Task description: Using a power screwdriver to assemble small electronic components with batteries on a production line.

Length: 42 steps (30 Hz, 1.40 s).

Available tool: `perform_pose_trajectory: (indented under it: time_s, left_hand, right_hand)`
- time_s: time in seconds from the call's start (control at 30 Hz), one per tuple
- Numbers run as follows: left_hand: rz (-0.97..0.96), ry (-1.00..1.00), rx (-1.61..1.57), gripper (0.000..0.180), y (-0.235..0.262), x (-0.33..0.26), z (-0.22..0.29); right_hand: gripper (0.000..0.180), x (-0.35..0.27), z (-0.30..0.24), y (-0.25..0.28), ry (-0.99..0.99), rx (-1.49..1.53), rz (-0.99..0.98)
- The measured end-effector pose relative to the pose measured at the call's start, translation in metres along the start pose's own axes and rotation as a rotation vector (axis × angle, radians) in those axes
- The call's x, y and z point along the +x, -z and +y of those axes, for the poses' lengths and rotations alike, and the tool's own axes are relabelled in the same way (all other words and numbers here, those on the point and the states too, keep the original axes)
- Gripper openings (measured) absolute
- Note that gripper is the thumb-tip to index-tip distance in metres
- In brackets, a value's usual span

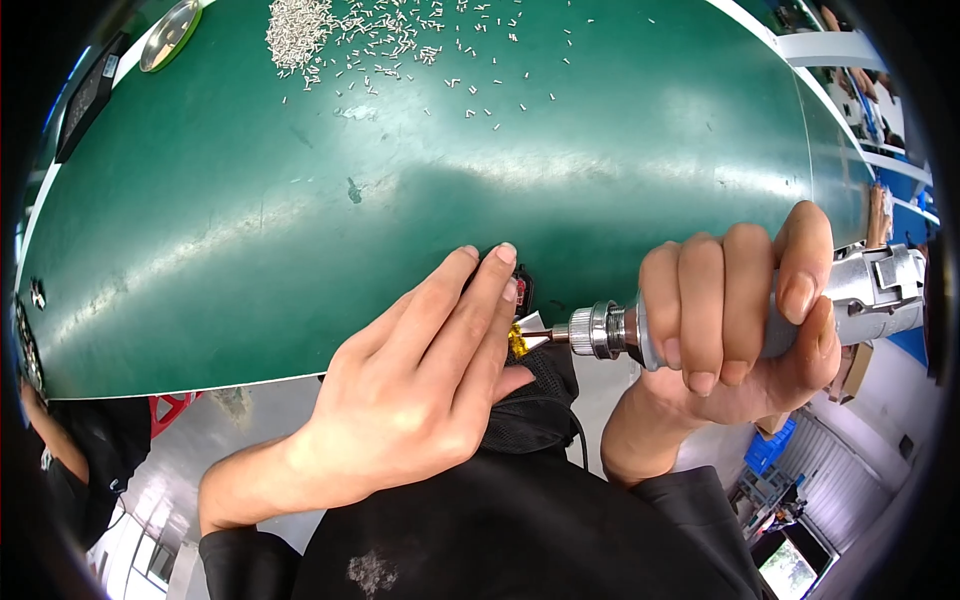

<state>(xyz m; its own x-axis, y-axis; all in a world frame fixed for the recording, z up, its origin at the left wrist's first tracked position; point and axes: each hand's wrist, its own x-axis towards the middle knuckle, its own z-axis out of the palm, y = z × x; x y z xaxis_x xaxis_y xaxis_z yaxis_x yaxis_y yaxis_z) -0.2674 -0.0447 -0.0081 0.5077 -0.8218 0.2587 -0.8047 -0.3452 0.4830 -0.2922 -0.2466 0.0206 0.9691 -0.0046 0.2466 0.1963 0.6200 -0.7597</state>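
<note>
My right hand (pixel 740 310) is wrapped round the grey barrel of a power screwdriver (pixel 598 331), which lies level with its bit pointing left. The bit's tip meets a small assembly with a yellow block (pixel 517 341) and a bright silver metal plate (pixel 535 330). My left hand (pixel 420 380) presses this assembly from the left, its fingers together and its thumb below. A black part with a bit of red (pixel 524 288) shows just past my fingertips. Most of the assembly is hidden under my left hand, so I cannot make out its kind.
The green tabletop (pixel 250 240) has its near edge by my hands. Towards the back lies a heap of small silver pins (pixel 297 32), with many scattered to its right. A round yellow-green-rimmed dish (pixel 171 36) and a black box (pixel 90 105) stand at the far left. Another person's arm (pixel 55 435) shows at left.
</note>
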Motion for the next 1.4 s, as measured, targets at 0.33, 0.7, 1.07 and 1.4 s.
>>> perform_pose_trajectory:
  time_s: [0.33,0.7,1.07,1.4]
  left_hand:
    - [0.11,-0.093,0.16,0.037,-0.008,-0.003,-0.004]
    - [0.127,-0.102,0.161,0.033,-0.011,0.0,-0.006]
    - [0.159,-0.127,0.156,0.031,-0.013,-0.002,-0.003]
    - [0.065,-0.133,0.157,0.029,0.006,-0.005,-0.005]
  right_hand:
    - [0.014,0.01,0.005,0.009,0.018,-0.079,0.004]
    - [0.015,0.011,0.008,0.016,-0.016,-0.081,-0.018]
    - [0.017,0.017,0.003,0.002,-0.065,-0.345,-0.194]
    - [0.015,0.026,0.012,-0.007,-0.054,-0.362,-0.254]
